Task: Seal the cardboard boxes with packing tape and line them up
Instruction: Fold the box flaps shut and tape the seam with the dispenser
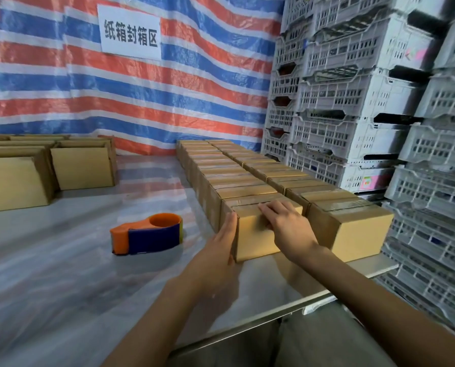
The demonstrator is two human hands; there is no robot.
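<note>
The small brown taped cardboard box (258,234) sits at the near end of the left of 2 rows. The left hand (221,250) presses flat on its side; the right hand (284,223) rests flat on top. It looks light, stiff and smooth, best pushed by opposite faces.
</note>
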